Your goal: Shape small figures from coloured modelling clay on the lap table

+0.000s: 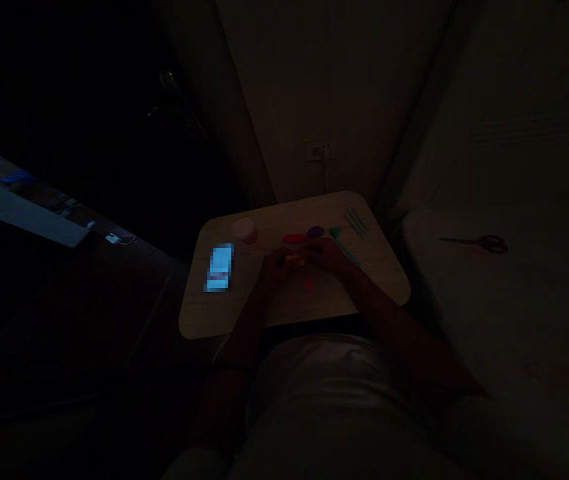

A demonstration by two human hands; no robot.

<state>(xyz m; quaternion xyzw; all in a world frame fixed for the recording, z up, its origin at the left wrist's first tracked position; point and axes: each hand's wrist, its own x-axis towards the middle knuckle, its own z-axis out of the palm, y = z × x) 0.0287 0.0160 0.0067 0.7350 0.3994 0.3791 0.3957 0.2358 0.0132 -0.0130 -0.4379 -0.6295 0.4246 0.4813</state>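
In dim light, my left hand (277, 265) and my right hand (325, 255) meet over a small wooden-topped table (249, 300). Between their fingertips is a small orange lump (294, 259), perhaps modelling clay; its exact shape is too dark to make out. Just beyond my fingers lie a red lump (294, 238), a purple lump (315, 231) and a green lump (335, 232). A pink-red piece (309, 285) rests on the tabletop nearer to me. Beside my right hand is a long light-blue stick-like thing (348, 253), partly hidden by that hand.
A glowing phone (219, 268) lies on the table's left side, with a pale round tub (245, 231) behind it. Several thin green sticks (355, 223) are at the far right corner. Scissors (479, 244) lie on a pale surface to the right. A wall socket (320, 151) holds a plugged cable.
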